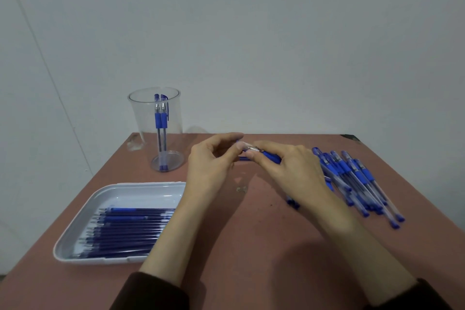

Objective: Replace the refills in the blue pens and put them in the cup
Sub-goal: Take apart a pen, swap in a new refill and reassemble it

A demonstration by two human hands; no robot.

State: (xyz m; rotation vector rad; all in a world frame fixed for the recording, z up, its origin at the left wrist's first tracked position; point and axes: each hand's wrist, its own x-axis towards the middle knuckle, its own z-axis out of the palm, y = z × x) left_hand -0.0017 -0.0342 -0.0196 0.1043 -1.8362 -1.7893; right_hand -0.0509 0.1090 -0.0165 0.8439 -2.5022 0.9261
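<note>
One blue pen point(273, 158) is held between both hands, just above the middle of the desk point(251, 234). The right hand point(294, 168) has its fingers curled round the pen's blue grip section. The left hand point(211, 166) pinches the pale tip end between thumb and forefinger. Neither hand is free.

Long axis of the pen: roughly left to right, tip end toward the left hand and tilted slightly away from the person. The barrel runs back under the right hand and is mostly hidden. Likely step: twisting the tip on or off. Which way cannot be told, and no refill is visible inside.

The clear cup point(173, 113) stands upright at the far left of the desk, beyond and left of both hands, so the left hand is nearer to it. It holds two capped pens point(161, 121) standing on end, side by side, leaning slightly on the wall.

The white tray point(120, 187) is near left, beside the left forearm. It holds a row of blue refills point(125, 231) lying parallel, tips pointing left.

A loose pile of pens point(352, 176) lies on the right, fanned out, partly behind the right hand. It is well apart from the cup.

Judgement: most of the task is left, with two pens in the cup and many in the pile.
</note>
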